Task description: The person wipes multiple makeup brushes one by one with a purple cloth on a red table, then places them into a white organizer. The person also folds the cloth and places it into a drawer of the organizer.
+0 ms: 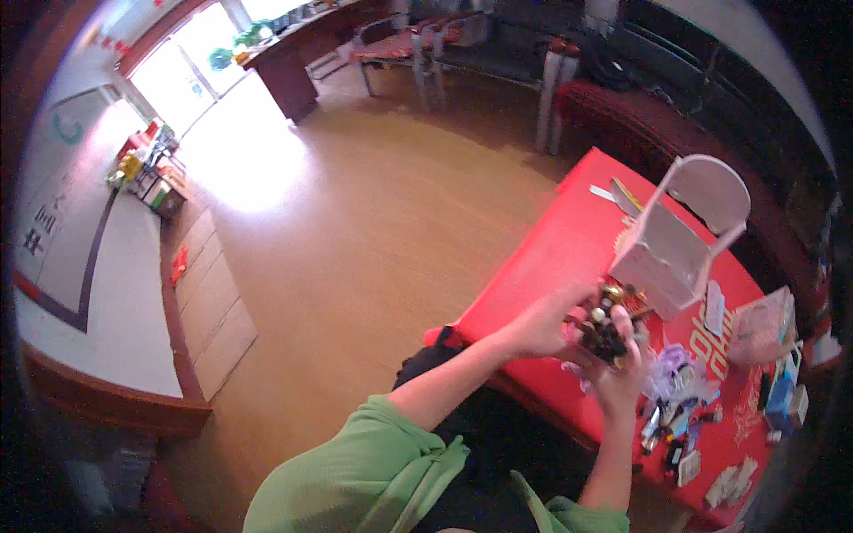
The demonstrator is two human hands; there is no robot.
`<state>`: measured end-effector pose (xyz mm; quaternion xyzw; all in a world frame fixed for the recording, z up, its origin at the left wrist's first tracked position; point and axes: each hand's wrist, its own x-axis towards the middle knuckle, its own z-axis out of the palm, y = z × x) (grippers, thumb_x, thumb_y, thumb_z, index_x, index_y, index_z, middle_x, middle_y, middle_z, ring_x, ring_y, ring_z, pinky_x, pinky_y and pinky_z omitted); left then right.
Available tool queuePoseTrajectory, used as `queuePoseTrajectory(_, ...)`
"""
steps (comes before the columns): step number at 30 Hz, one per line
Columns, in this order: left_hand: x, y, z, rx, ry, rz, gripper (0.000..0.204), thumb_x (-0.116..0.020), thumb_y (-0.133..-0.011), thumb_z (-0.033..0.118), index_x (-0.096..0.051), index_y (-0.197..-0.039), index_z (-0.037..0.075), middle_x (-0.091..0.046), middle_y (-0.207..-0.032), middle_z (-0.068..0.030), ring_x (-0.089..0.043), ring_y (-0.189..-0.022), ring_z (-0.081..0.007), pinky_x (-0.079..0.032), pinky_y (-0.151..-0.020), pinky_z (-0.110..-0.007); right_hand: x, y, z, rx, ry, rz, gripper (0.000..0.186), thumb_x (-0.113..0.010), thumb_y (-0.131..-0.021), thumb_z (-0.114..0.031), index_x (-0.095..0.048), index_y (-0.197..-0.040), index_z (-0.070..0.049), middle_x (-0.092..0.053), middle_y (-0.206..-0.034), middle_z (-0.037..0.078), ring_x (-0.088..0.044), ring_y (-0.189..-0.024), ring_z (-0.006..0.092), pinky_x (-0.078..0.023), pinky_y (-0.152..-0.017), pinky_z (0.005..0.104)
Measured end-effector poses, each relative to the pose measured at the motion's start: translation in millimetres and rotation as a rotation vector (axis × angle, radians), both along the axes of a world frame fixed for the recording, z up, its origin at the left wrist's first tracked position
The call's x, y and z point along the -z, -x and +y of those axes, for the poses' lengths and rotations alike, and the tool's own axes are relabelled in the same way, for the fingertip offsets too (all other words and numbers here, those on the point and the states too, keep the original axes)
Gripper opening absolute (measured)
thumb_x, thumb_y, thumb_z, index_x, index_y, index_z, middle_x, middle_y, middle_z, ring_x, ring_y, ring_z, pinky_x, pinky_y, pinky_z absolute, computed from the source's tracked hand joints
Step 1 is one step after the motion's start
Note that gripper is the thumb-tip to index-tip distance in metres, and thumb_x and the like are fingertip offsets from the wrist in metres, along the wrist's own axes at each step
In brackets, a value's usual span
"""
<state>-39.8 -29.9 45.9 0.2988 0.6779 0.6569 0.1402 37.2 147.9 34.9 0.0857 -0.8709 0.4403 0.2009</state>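
Both of my hands are closed round a dark bunch of small mixed items [601,334], with bits of pink, gold and white, over the red-covered table [533,275]. My left hand [555,315] grips it from the left, my right hand [620,373] from below and the right. Just beyond stands a pale pink box organiser [662,262] with a rounded upright panel. Right of my hands lie purple crumpled material [675,373] and several small tubes and bottles [675,435]. A pink bag [760,324] and a blue item [780,400] sit at the table's right side.
A dark bench [640,115] with red cover runs behind the table. Chairs [386,58] and a wooden counter [280,84] stand farther back near a bright doorway. Flattened cardboard [213,293] lies on the floor along the left wall, near a cluttered stand [155,178].
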Motion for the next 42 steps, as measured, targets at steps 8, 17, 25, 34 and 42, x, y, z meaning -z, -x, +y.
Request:
queuePoseTrajectory(8, 23, 42, 24, 0.160, -0.176, -0.097, 0.078, -0.074, -0.087, 0.031, -0.038, -0.152, 0.008, -0.048, -0.147, -0.0120, -0.050, -0.131, -0.0244, -0.043, -0.107, -0.041, -3, 1, 19, -0.014, 1.098, -0.190, 0.046, -0.077, -0.085, -0.016, -0.049, -0.120, -0.006, -0.061, -0.111, 0.009, -0.067, -0.092, 0.0208, -0.062, -0.070, 0.0357)
queuePoseTrajectory(17, 27, 75, 98, -0.254, 0.469, 0.600, 0.052, -0.056, -0.092, 0.007, -0.048, -0.143, 0.010, -0.048, -0.146, -0.0133, -0.057, -0.122, -0.0375, -0.052, -0.096, -0.044, 22, -25, 83, 0.115, 0.562, -0.061, 0.054, -0.081, -0.080, -0.003, -0.055, -0.127, 0.002, -0.066, -0.117, 0.011, -0.065, -0.104, 0.0199, -0.053, -0.094, 0.0348)
queuePoseTrajectory(25, 26, 100, 138, -0.241, 0.547, 0.647, 0.036, -0.056, -0.090, 0.006, -0.060, -0.126, 0.009, -0.056, -0.131, -0.0137, -0.061, -0.110, -0.0387, -0.054, -0.088, -0.047, 3, -29, 118, 0.145, 0.612, 0.144, 0.058, -0.080, -0.081, 0.002, -0.050, -0.131, 0.000, -0.062, -0.123, 0.009, -0.064, -0.109, 0.0203, -0.054, -0.095, 0.0376)
queuePoseTrajectory(34, 25, 91, 123, -0.289, 0.613, 0.575, 0.016, -0.058, -0.090, 0.011, -0.064, -0.102, 0.004, -0.057, -0.114, -0.0176, -0.063, -0.097, -0.0405, -0.053, -0.081, -0.049, -67, 58, 157, 0.196, -0.012, 0.216, 0.036, -0.079, -0.080, 0.001, -0.063, -0.112, 0.000, -0.070, -0.104, 0.005, -0.067, -0.100, 0.0160, -0.056, -0.093, 0.0338)
queuePoseTrajectory(42, 21, 58, 90, -0.356, 0.366, 0.562, 0.024, -0.064, -0.086, 0.007, -0.063, -0.109, 0.000, -0.059, -0.112, -0.0202, -0.064, -0.096, -0.0387, -0.053, -0.082, -0.046, -37, 101, 127, 0.290, 0.054, -0.077, 0.067, -0.092, -0.065, -0.027, -0.059, -0.120, -0.006, -0.068, -0.114, 0.009, -0.068, -0.101, 0.0224, -0.054, -0.084, 0.0357)
